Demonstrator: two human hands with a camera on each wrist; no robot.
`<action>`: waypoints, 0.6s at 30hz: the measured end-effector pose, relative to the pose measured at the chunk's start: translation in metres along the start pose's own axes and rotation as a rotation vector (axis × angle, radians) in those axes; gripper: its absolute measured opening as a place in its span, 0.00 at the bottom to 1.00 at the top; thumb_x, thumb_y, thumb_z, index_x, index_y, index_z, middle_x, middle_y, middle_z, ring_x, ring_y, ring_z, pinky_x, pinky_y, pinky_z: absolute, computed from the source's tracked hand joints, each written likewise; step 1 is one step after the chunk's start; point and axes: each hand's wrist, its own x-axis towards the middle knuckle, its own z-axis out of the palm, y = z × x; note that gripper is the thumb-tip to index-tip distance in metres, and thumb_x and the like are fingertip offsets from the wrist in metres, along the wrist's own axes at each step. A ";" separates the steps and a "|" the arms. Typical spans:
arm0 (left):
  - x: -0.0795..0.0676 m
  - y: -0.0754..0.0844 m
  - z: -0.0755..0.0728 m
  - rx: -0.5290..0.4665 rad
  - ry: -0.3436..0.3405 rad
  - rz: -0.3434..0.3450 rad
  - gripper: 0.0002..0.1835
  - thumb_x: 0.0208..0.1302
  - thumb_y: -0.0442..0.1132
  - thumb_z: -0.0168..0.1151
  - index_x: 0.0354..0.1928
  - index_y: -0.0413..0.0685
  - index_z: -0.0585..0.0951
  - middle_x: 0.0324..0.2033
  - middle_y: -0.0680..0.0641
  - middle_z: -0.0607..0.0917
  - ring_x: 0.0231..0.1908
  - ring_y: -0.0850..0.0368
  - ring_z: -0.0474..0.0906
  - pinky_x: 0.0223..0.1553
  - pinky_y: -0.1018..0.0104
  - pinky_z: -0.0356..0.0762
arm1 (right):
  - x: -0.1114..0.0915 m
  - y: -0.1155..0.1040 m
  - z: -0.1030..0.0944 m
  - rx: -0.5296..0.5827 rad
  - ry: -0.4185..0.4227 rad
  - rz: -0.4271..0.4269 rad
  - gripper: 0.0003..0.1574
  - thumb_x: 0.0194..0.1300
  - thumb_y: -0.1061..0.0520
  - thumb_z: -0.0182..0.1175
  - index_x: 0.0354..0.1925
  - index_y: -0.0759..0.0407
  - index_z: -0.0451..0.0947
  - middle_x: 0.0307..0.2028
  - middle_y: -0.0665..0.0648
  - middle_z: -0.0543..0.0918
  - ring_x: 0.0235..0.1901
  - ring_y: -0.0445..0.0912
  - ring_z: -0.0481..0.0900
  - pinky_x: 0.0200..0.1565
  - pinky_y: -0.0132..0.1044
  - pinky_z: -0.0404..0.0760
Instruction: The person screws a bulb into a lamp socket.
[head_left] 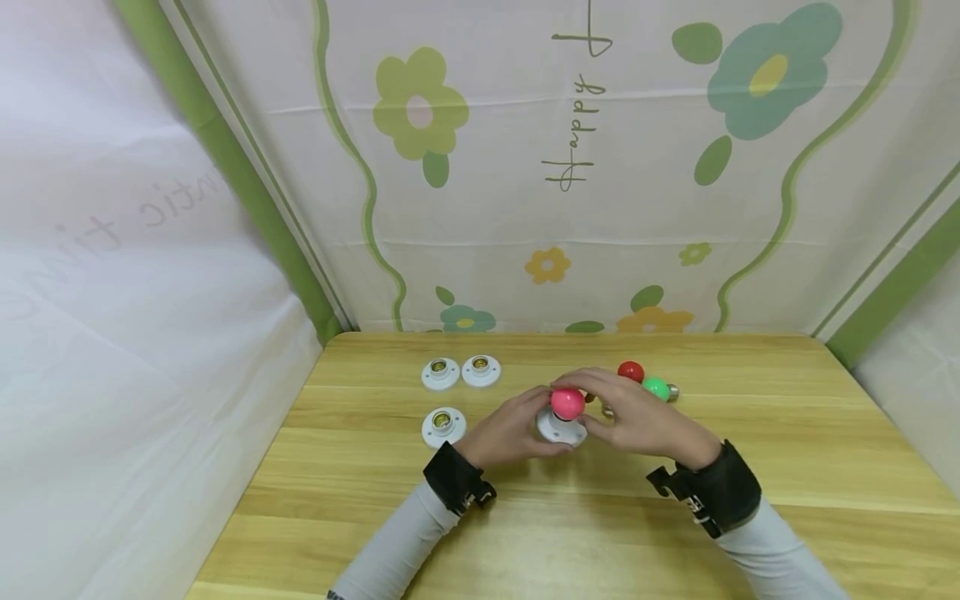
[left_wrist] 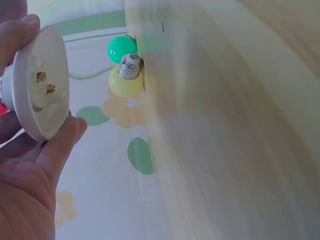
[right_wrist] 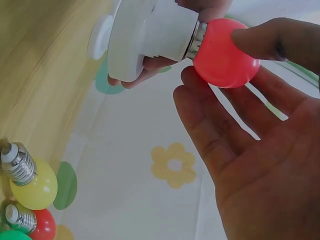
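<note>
My left hand [head_left: 510, 429] grips a round white lamp holder [head_left: 561, 430] by its rim, lifted off the table. In the left wrist view the underside of this lamp holder [left_wrist: 52, 85] faces the camera, with two brass screws. A pinkish-red light bulb [right_wrist: 227, 52] sits in its socket, a strip of metal cap showing between globe and socket. The right hand [head_left: 637, 417] holds the globe between thumb and fingers. In the right wrist view the thumb lies across the bulb and the fingers are beneath it.
Three more white lamp holders stand at the left: two at the back [head_left: 440, 374] [head_left: 481, 371], one nearer [head_left: 443, 427]. Beyond the right hand lie a red bulb [head_left: 631, 372], a green bulb [head_left: 656, 388] and a yellow bulb [right_wrist: 37, 185]. A flowered curtain [head_left: 480, 208] hangs behind the wooden table [head_left: 360, 500].
</note>
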 end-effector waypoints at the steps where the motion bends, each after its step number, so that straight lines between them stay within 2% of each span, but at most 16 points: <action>1: 0.000 0.000 0.000 0.002 0.000 0.001 0.40 0.58 0.60 0.65 0.69 0.55 0.63 0.58 0.54 0.74 0.55 0.67 0.70 0.55 0.77 0.71 | 0.000 0.000 0.000 0.001 0.005 -0.004 0.31 0.60 0.58 0.65 0.62 0.52 0.72 0.58 0.47 0.75 0.58 0.43 0.71 0.55 0.45 0.78; 11: 0.000 0.001 0.000 -0.016 0.006 -0.009 0.39 0.57 0.58 0.67 0.68 0.55 0.65 0.57 0.55 0.75 0.54 0.68 0.71 0.54 0.77 0.72 | 0.001 0.001 0.001 -0.047 0.035 -0.031 0.29 0.58 0.53 0.68 0.58 0.51 0.75 0.54 0.45 0.77 0.55 0.41 0.73 0.53 0.42 0.79; 18: 0.001 0.002 -0.001 -0.021 0.000 -0.045 0.40 0.57 0.61 0.65 0.69 0.57 0.65 0.59 0.56 0.74 0.54 0.68 0.71 0.53 0.78 0.73 | 0.001 0.002 0.002 -0.102 0.061 -0.004 0.27 0.56 0.48 0.71 0.53 0.50 0.76 0.48 0.43 0.78 0.45 0.37 0.75 0.44 0.38 0.83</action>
